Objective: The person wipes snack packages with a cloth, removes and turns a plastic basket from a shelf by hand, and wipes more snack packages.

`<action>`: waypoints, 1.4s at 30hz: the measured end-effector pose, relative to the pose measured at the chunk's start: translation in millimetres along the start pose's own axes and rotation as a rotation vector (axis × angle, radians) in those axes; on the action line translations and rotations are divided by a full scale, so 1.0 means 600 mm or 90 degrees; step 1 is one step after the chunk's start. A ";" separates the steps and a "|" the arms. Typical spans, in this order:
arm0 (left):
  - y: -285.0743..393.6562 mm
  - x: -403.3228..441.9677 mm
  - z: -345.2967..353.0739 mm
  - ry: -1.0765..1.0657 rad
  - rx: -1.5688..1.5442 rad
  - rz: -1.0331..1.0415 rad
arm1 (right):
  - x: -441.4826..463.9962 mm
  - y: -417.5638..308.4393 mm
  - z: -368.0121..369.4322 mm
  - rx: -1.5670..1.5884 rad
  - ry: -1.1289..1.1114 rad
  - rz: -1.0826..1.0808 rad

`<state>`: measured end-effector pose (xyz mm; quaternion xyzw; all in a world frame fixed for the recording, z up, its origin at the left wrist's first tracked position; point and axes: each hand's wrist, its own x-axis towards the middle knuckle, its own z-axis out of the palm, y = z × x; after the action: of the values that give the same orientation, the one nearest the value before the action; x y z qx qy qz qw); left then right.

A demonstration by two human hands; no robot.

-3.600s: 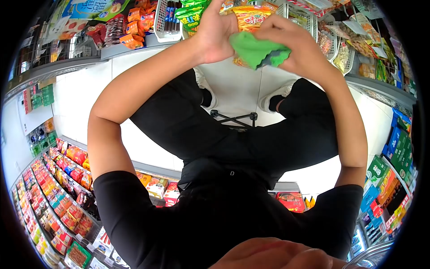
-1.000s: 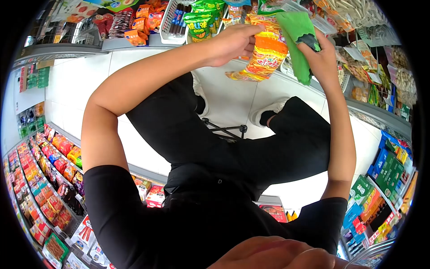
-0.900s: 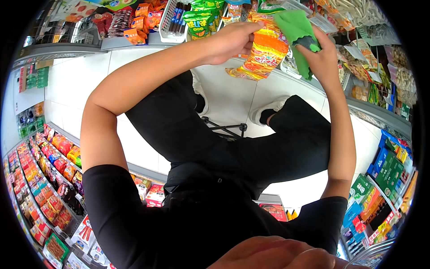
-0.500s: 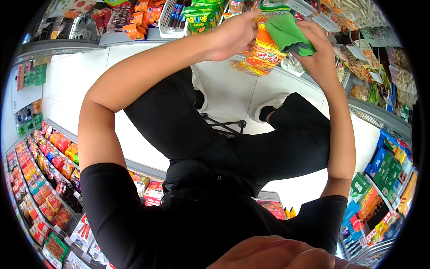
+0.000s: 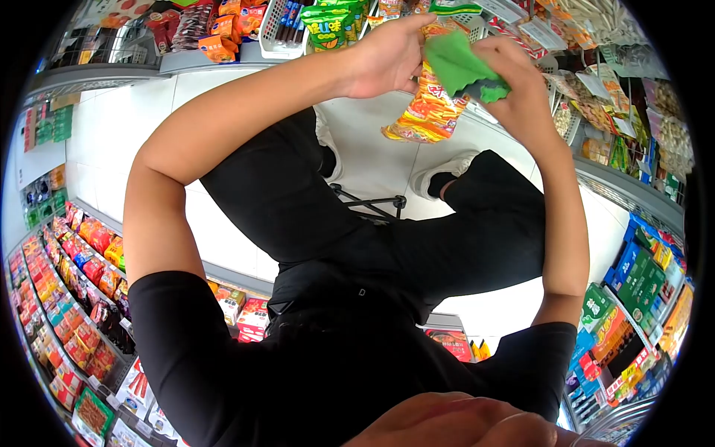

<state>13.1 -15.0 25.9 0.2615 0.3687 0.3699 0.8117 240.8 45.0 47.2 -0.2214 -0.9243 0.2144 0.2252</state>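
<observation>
An orange and yellow snack bag (image 5: 430,112) hangs between my hands at the top of the view, in front of the shelf. My left hand (image 5: 389,58) grips its left edge near the top, thumb stretched upward. In my right hand (image 5: 515,78) is a green cloth (image 5: 456,61) with a dark grey underside, lying against the front of the bag. The cloth covers the bag's upper part. Some fingertips of both hands are hidden behind the bag and cloth.
White baskets (image 5: 277,51) with green snack bags (image 5: 328,28) stand on the shelf ahead. Packed shelves (image 5: 82,298) line the left, and more goods (image 5: 640,290) stand at the right. Below are my shoes (image 5: 447,173) and a black metal frame (image 5: 372,201) on the white floor.
The cloth in my right hand has moved left and slightly down across the bag. The bag's lower end has swung a little downward. My left hand keeps its grip.
</observation>
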 end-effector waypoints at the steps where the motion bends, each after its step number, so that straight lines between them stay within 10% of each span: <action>1: 0.002 -0.002 0.003 0.019 -0.009 -0.007 | 0.001 -0.009 0.001 0.014 -0.021 -0.008; 13: 0.002 0.006 -0.006 0.067 -0.035 -0.015 | -0.005 -0.001 -0.009 0.061 -0.054 0.000; 25: 0.012 0.027 -0.044 -0.032 -0.059 -0.003 | -0.012 0.005 -0.005 0.301 -0.021 0.432; 42: 0.008 0.025 -0.064 0.021 -0.008 0.042 | 0.003 -0.006 -0.016 0.640 0.071 0.614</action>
<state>-12.6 5.7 0.4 0.2623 0.3708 0.4032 0.7944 243.0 45.8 57.6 -0.4864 -0.4986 0.6807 0.2269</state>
